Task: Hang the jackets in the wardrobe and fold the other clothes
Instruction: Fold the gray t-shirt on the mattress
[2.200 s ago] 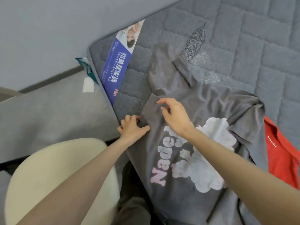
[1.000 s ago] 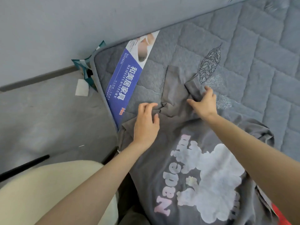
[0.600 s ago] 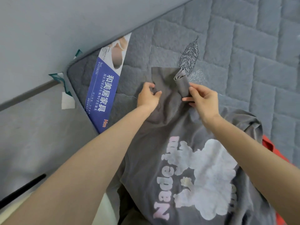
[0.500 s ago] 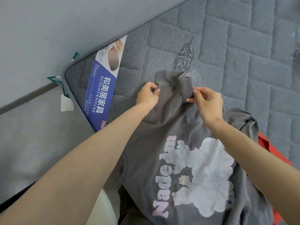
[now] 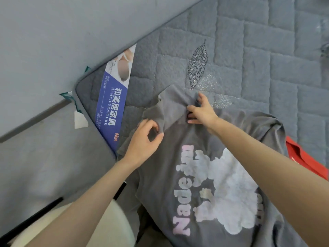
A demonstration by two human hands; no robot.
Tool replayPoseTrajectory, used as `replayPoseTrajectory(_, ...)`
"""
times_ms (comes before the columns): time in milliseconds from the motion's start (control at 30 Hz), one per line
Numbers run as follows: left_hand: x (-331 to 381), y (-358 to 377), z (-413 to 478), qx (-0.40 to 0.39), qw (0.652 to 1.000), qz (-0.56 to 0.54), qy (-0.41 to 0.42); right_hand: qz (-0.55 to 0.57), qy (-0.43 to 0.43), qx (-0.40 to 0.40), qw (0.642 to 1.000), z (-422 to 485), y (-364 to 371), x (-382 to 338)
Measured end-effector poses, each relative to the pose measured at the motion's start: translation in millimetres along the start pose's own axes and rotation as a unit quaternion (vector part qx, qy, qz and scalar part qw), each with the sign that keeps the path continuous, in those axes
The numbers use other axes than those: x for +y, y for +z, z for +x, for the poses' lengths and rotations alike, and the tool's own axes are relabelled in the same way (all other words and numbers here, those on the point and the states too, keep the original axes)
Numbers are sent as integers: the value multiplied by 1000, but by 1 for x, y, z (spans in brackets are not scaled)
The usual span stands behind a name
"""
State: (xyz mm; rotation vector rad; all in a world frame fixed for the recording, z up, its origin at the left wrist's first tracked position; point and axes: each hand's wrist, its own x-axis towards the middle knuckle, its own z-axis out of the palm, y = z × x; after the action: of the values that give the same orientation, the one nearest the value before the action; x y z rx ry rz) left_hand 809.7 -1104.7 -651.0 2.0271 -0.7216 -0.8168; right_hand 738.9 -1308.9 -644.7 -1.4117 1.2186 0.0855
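Loosely crumpled grey T-shirt (image 5: pixel 170 139) — left hand (image 5: pixel 144 139), right hand (image 5: pixel 201 111) pinch sleeve (image 5: pixel 170 106) — quilted mattress (image 5: pixel 267 68).

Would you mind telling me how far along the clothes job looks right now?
Done: nothing folded or hung shows in view. In hand: the grey T-shirt lies print-up on the mattress; the left hand pinches its sleeve and the right hand grips the sleeve's other edge. Left: folding the shirt's body, then the red garment beside it. No jackets or wardrobe are visible.
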Motion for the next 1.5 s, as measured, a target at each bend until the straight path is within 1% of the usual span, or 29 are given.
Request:
replayPoseTrajectory(67, -16, 6, -10, -40, 996, 5, -75, -26, -2, 34, 999, 14, 8, 5)
replayPoseTrajectory(133, -21, 8, -11, -51, 990, -2, -130, -83, -12, 23, 996, 25, 11, 6)
replayPoseTrajectory(200, -19, 11, -5, -13, 980, -54, -190, -138, -12, -50, 989, 26, 18, 6)
replayPoseTrajectory(233, -16, 13, -1, 20, 968, -107, -226, -161, -24, -70, 984, 22, 21, 4)
replayPoseTrajectory(267, -13, 14, 3, 55, 950, -165, -259, -156, -44, -66, 985, 19, 23, 3)
replayPoseTrajectory(333, -8, 14, 10, 89, 929, -221, -283, -67, -82, -36, 994, 8, 19, 2)
replayPoseTrajectory(400, -4, 14, 12, 76, 932, -245, -256, 32, -112, -35, 993, -10, 8, 0)
replayPoseTrajectory(467, -1, 15, 10, 71, 954, -219, -191, 31, -174, -60, 982, -32, -8, 7)
replayPoseTrajectory(533, -1, 14, -2, 100, 990, -75, -67, -47, -229, -69, 970, -56, -26, 24)
replayPoseTrajectory(600, -6, 12, -24, 100, 990, 83, 59, -184, -248, -44, 950, -78, -45, 47)
replayPoseTrajectory(633, -10, 10, -37, 70, 983, 137, 103, -250, -246, -36, 936, -87, -52, 61)
replayPoseTrajectory(667, -16, 9, -52, 17, 977, 174, 126, -305, -237, -43, 922, -94, -57, 75)
replayPoseTrajectory(700, -21, 8, -65, -59, 971, 199, 121, -350, -222, -60, 908, -99, -59, 87)
replayPoseTrajectory(767, -25, 6, -86, -214, 952, 217, 29, -427, -184, -68, 883, -105, -59, 105)
replayPoseTrajectory(800, -26, 7, -92, -248, 946, 209, -25, -446, -173, -41, 877, -107, -58, 111)
replayPoseTrajectory(833, -26, 9, -95, -231, 953, 185, -65, -441, -167, -3, 882, -107, -56, 115)
replayPoseTrajectory(900, -20, 16, -90, -77, 985, 94, -126, -361, -146, 76, 918, -103, -49, 112)
replayPoseTrajectory(933, -16, 20, -82, 11, 986, 42, -162, -299, -123, 111, 940, -100, -44, 107)
replayPoseTrajectory(967, -11, 24, -71, 71, 975, -1, -209, -235, -92, 143, 957, -93, -40, 102)
replayPoseTrajectory(1000, -7, 26, -60, 96, 960, -33, -261, -182, -51, 163, 968, -85, -36, 96)
replayPoseTrajectory(1067, 0, 29, -37, 89, 940, -49, -325, -95, 41, 145, 984, -68, -31, 87)
replayPoseTrajectory(1100, 3, 31, -27, 90, 942, -32, -322, -68, 78, 119, 987, -60, -29, 83)
replayPoseTrajectory(1167, 5, 32, -12, 116, 952, 10, -284, -70, 109, 87, 988, -49, -25, 78)
replayPoseTrajectory(1267, 2, 29, 9, 124, 962, 33, -239, -86, 83, 108, 987, -39, -24, 76)
replayPoseTrajectory(1333, -3, 23, 24, 130, 962, 31, -236, -46, 38, 139, 988, -34, -24, 73)
replayPoseTrajectory(1367, -6, 18, 32, 155, 954, -4, -256, -20, 18, 157, 987, -32, -25, 70)
replayPoseTrajectory(1433, -12, 9, 46, 208, 912, -118, -333, 8, -14, 185, 983, -29, -28, 63)
replayPoseTrajectory(1467, -15, 5, 51, 219, 892, -161, -361, 3, -12, 180, 984, -25, -29, 61)
replayPoseTrajectory(1500, -19, 3, 52, 218, 887, -173, -368, -12, -6, 162, 987, -25, -30, 59)
